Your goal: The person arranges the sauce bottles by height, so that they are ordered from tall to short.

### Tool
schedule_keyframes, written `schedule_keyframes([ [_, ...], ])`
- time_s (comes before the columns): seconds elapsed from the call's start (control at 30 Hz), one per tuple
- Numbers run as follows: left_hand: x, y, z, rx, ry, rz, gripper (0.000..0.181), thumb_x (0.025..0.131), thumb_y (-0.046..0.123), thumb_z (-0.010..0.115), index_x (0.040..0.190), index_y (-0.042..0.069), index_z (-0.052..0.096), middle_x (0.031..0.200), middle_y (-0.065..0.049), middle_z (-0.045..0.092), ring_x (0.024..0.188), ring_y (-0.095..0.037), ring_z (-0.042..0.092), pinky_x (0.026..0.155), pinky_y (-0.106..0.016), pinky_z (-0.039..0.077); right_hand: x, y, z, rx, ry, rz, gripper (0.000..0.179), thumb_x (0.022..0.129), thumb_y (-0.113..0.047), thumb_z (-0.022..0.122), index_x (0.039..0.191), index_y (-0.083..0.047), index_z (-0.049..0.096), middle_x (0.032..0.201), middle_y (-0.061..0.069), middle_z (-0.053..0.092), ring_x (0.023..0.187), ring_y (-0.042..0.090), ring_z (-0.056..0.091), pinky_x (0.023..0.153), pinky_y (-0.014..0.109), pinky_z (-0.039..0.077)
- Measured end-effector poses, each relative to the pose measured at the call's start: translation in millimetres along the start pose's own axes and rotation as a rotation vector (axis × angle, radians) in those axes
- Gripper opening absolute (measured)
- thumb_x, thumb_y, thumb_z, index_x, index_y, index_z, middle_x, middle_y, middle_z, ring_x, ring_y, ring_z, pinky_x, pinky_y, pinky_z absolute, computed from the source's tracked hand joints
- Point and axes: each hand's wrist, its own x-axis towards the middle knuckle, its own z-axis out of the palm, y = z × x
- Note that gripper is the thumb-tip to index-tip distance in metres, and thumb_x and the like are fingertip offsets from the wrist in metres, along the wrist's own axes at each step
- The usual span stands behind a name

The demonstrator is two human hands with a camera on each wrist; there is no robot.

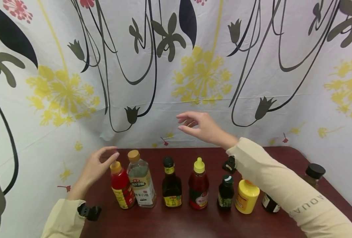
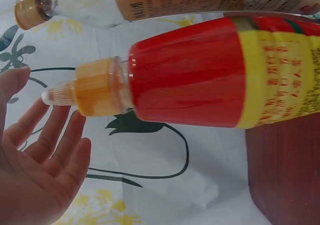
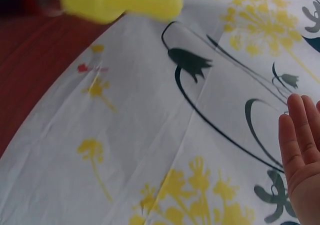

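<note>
My left hand (image 1: pixel 97 163) is beside the cap of a red squeeze bottle (image 1: pixel 123 188) at the left end of a row, thumb and fingers apart. In the left wrist view, the bottle's orange cap (image 2: pixel 100 87) with its pale nozzle overlaps the fingertips. A clear bottle of white vinegar (image 1: pixel 141 181) stands right next to it. My right hand (image 1: pixel 201 125) is raised above the table's back edge with loosely bent fingers, holding nothing. Below it stands a dark red sauce bottle (image 1: pixel 198 190), whose yellow nozzle cap (image 3: pixel 120 0) shows blurred in the right wrist view.
On the dark red table (image 1: pixel 176 224) the row continues with a soy-sauce-like bottle (image 1: pixel 172 186), a small dark bottle (image 1: pixel 225 195), a yellow bottle (image 1: pixel 247 198) and a dark jar (image 1: pixel 270 203). A black-capped bottle (image 1: pixel 314 173) sits partly behind the right sleeve. A patterned cloth (image 1: pixel 176 82) hangs behind.
</note>
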Motion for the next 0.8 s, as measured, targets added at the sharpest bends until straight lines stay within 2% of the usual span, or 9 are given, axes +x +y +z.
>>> schedule_keyframes([
  [0.17,-2.3,-7.0,6.7,-0.024,-0.033,-0.018,0.039,0.088,0.033,0.054,0.117,0.006,0.054,0.106,-0.01,0.059,0.093,-0.024,0.056,0.077,-0.04,0.045,11.5,-3.3,18.8,0.05,-0.011,0.021,0.03,0.086,-0.015,0.058,0.115,-0.005,0.057,0.099,0.008,0.063,0.083,0.013,0.06,0.074,0.028,0.047],
  [0.33,-7.0,-14.2,13.9,-0.032,-0.025,-0.018,0.035,0.086,0.031,0.058,0.113,0.009,0.056,0.103,-0.008,0.059,0.093,-0.021,0.052,0.074,-0.038,0.044,22.3,-7.7,40.8,0.095,-0.026,0.015,0.03,0.086,-0.014,0.057,0.115,-0.005,0.057,0.098,0.007,0.063,0.081,0.011,0.06,0.073,0.025,0.047],
  [0.43,-10.5,-18.5,17.1,-0.043,-0.025,-0.015,0.034,0.086,0.029,0.059,0.114,0.011,0.056,0.103,-0.008,0.058,0.093,-0.021,0.05,0.074,-0.04,0.044,27.0,-10.0,54.8,0.112,-0.047,0.01,0.029,0.087,-0.014,0.057,0.114,-0.006,0.057,0.097,0.006,0.064,0.079,0.009,0.06,0.07,0.023,0.048],
  [0.57,-16.0,-22.9,19.8,-0.069,-0.047,-0.049,0.037,0.086,0.031,0.058,0.117,0.012,0.053,0.112,-0.011,0.055,0.104,-0.025,0.046,0.083,-0.052,0.038,28.6,-14.1,73.3,0.113,-0.103,0.021,0.029,0.087,-0.016,0.057,0.115,-0.007,0.057,0.096,0.004,0.064,0.08,0.008,0.059,0.071,0.021,0.047],
  [0.67,-20.1,-25.4,21.4,-0.077,-0.061,-0.083,0.04,0.085,0.033,0.058,0.119,0.012,0.052,0.119,-0.013,0.05,0.111,-0.029,0.041,0.085,-0.058,0.034,27.5,-16.8,87.8,0.115,-0.14,0.026,0.031,0.086,-0.016,0.058,0.116,-0.007,0.056,0.103,0.004,0.061,0.083,0.01,0.059,0.074,0.021,0.047],
  [0.8,-23.8,-30.8,24.5,-0.091,-0.059,-0.094,0.043,0.085,0.031,0.059,0.121,0.011,0.049,0.122,-0.014,0.048,0.107,-0.031,0.045,0.082,-0.053,0.039,25.1,-19.3,106.9,0.101,-0.161,0.019,0.034,0.086,-0.016,0.058,0.118,-0.006,0.054,0.113,0.005,0.056,0.088,0.011,0.058,0.076,0.02,0.046],
])
